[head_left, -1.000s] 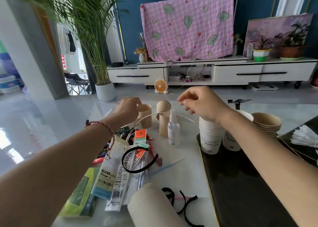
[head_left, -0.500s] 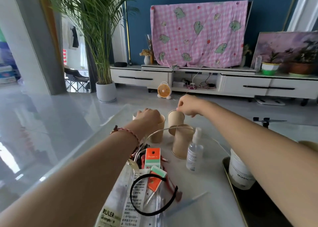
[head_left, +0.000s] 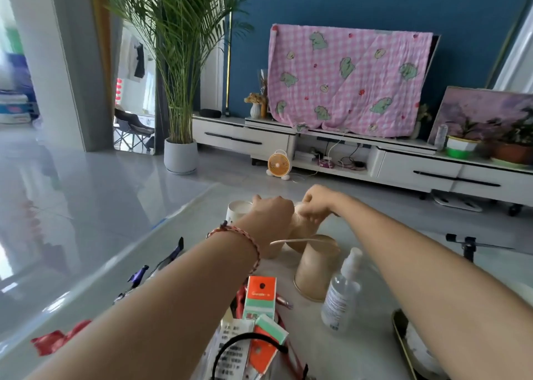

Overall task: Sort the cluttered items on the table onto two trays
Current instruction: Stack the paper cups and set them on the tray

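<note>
As the person leaned over the desk, the right hand, a second earlier poised above the tray, reached the far end and pinched the rim of a brown paper cup. The left hand stayed curled round a neighbouring cup. Both cups looked ready for lifting to the tray, which showed only as an edge at lower right. An upturned cup and a spray bottle stood in the return path. A black hairband and stationery packets lay unsorted nearby.
</note>
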{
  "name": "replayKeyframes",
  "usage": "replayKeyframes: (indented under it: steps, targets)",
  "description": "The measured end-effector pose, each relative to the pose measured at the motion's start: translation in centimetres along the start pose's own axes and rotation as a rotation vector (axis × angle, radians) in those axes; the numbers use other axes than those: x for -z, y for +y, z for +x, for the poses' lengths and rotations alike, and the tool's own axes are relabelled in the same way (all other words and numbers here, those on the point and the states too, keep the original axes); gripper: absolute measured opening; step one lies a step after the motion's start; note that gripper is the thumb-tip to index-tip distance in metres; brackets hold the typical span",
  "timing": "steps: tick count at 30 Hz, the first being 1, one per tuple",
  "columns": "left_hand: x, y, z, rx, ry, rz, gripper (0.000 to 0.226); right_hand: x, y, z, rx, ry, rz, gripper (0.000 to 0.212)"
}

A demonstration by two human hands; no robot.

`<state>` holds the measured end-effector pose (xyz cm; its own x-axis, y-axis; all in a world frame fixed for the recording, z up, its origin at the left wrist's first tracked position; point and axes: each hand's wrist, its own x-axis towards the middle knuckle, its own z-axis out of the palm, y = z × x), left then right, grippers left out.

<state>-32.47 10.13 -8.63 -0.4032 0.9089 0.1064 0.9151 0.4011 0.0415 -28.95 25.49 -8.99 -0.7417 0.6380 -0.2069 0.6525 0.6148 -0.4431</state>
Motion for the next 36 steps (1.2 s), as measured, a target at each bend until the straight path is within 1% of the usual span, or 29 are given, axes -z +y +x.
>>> replayKeyframes:
  steps: [1,3,7,10,11,13,15,17,19,20,22,25,30,34,36]
  targets:
    - [0.2,0.2,-0.3,-0.007,0.025,0.003,0.018,0.8,0.2,-0.6,0.022,0.075,0.058,0.009]
    - [1.1,0.5,-1.1,-0.012,0.133,-0.008,0.022,2.6,0.1,-2.1,0.068,0.228,0.176,0.008]
    - [4.2,1.8,-2.5,-0.003,0.355,-0.131,0.029,7.0,0.6,-8.2,0.214,0.494,0.257,0.012]
    - [6.7,4.8,-3.1,-0.069,0.476,-0.121,0.021,9.7,2.8,-15.0,0.298,0.645,0.33,0.01]
    - [7.5,6.5,-3.4,-0.086,0.51,-0.151,0.02,10.6,4.1,-17.4,0.304,0.701,0.348,0.009]
    - [8.8,10.7,-4.1,-0.141,0.569,-0.231,0.02,11.9,7.4,-21.9,0.274,0.827,0.336,0.01]
    - [9.4,14.9,-4.7,-0.209,0.638,-0.309,0.021,12.5,11.1,-25.9,0.196,0.981,0.292,0.013]
    - [9.3,18.9,-5.3,-0.284,0.647,-0.364,0.021,12.0,14.6,-29.4,0.089,1.155,0.289,0.017]
    - [8.6,22.5,-5.8,-0.334,0.605,-0.407,0.022,10.9,17.5,-32.5,-0.021,1.307,0.331,0.018]
    - [7.9,23.8,-6.0,-0.339,0.567,-0.421,0.022,10.4,18.3,-33.4,-0.068,1.34,0.347,0.018]
    - [6.3,26.5,-6.3,-0.349,0.495,-0.434,0.023,10.0,19.8,-34.9,-0.129,1.35,0.357,0.018]
    - [4.0,28.7,-6.4,-0.347,0.394,-0.408,0.025,10.5,20.8,-35.6,-0.153,1.352,0.392,0.018]
    - [2.0,30.8,-6.7,-0.362,0.306,-0.393,0.025,10.6,21.5,-35.5,-0.075,1.299,0.383,0.017]
    - [1.9,31.2,-6.3,-0.42,0.288,-0.274,0.023,10.5,21.3,-35.1,-0.002,1.266,0.369,0.015]
    - [2.1,30.8,-5.8,-0.429,0.25,-0.21,0.024,10.5,20.9,-35.0,0.038,1.237,0.338,0.014]
